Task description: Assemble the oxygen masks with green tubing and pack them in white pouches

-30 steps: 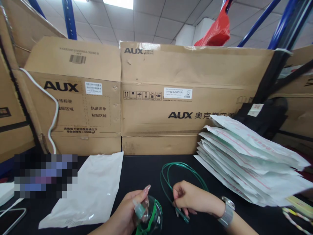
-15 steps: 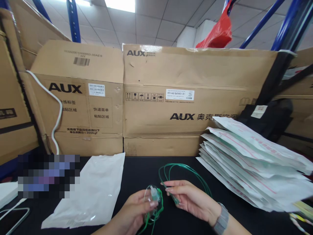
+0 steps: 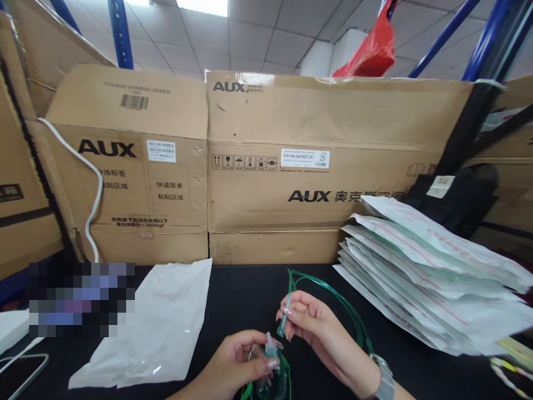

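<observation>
At the lower middle, my left hand (image 3: 250,361) is closed round a clear green oxygen mask (image 3: 272,383), whose pale connector (image 3: 270,345) points upward. Green elastic straps hang beside the mask. My right hand (image 3: 318,328) pinches the end of a green oxygen tube (image 3: 325,286) between thumb and fingers. The tube's end fitting (image 3: 281,328) points down toward the mask's connector, a small gap apart from it. Behind my right hand the tube loops over the black table and runs down past my wrist.
A white plastic package (image 3: 154,328) lies flat on the left. To the right rises a stack of white packets (image 3: 420,278). Large cardboard boxes (image 3: 266,194) wall off the back. A white cable (image 3: 100,189) hangs at left, and a phone (image 3: 25,372) lies at the lower left edge.
My right hand has raised the tube end and turned its fitting downward above the mask. My left hand has lowered slightly, with the mask's connector now more upright.
</observation>
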`<state>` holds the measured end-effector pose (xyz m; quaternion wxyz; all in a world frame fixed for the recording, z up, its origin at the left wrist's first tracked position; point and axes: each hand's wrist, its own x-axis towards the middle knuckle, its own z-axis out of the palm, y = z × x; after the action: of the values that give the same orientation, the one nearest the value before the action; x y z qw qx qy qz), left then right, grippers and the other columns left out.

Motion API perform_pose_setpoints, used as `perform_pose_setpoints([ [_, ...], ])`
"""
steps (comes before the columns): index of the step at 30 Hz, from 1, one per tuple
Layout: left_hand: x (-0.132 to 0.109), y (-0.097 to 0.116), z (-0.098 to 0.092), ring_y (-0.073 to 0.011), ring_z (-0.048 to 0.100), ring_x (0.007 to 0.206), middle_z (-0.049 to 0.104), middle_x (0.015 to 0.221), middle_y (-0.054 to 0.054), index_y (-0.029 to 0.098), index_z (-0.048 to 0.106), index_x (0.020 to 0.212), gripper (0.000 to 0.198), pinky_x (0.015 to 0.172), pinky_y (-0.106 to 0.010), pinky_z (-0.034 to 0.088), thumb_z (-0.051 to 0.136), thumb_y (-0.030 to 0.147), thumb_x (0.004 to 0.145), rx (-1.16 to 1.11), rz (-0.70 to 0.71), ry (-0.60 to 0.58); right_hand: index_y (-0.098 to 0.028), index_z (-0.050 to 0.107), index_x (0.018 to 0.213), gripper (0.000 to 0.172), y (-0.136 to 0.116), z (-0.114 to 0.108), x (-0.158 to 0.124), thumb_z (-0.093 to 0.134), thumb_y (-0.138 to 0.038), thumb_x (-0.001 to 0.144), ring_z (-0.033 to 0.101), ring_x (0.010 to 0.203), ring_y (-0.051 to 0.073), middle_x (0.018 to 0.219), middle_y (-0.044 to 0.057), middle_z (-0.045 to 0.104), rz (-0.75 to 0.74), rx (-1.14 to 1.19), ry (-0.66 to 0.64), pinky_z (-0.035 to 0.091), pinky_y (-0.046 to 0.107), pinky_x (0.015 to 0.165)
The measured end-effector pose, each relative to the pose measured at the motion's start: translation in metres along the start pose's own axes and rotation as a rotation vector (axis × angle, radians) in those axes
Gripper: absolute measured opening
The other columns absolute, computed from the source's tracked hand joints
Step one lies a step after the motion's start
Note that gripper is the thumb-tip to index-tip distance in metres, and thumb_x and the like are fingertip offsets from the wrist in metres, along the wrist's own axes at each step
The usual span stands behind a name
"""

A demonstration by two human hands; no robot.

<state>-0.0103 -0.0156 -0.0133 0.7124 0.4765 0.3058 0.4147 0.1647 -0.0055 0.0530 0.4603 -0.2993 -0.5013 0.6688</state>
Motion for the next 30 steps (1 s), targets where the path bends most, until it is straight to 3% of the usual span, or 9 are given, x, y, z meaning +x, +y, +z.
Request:
perform_pose_setpoints([
  [7,-0.005,0.010,0.005,-0.0074,0.042,0.049,0.054,0.054,0.003,0.013,0.072,0.078,0.032,0.051,-0.021,0.033,0.077,0.034,0.055,0.140,-0.037,-0.023,-0.015,0.054,0.079,0.019,0.005,0.005,0.000,0.068,-0.027,0.071,0.056,0.056,0.009,0.073,0.002,0.064,-0.041,-0.080,0.012,0.041,0.024,0.058],
  [19,-0.004,0.006,0.005,-0.0098,0.046,0.053,0.055,0.056,0.003,0.014,0.062,0.066,0.033,0.053,-0.023,0.033,0.077,0.040,0.052,0.224,-0.031,0.025,-0.012,0.062,0.077,0.019,0.013,0.005,0.002,0.068,-0.030,0.070,0.055,0.055,0.010,0.062,0.001,0.062,0.065,-0.103,-0.040,0.040,0.023,0.057],
  [25,-0.008,0.011,0.010,-0.0103,0.050,0.056,0.059,0.062,0.001,0.015,0.056,0.064,0.032,0.056,-0.024,0.036,0.078,0.034,0.051,0.196,-0.044,-0.049,-0.013,0.061,0.075,0.022,0.014,0.009,-0.001,0.069,-0.033,0.069,0.055,0.054,0.009,0.064,0.003,0.066,0.041,-0.115,-0.049,0.040,0.023,0.056],
  [30,-0.007,0.010,0.010,-0.0080,0.044,0.047,0.053,0.055,0.004,0.016,0.054,0.063,0.031,0.047,-0.022,0.032,0.076,0.037,0.054,0.187,-0.061,-0.041,-0.013,0.059,0.072,0.023,0.017,0.009,0.001,0.069,-0.033,0.068,0.054,0.048,0.007,0.066,0.004,0.068,0.012,-0.125,-0.053,0.040,0.019,0.048],
])
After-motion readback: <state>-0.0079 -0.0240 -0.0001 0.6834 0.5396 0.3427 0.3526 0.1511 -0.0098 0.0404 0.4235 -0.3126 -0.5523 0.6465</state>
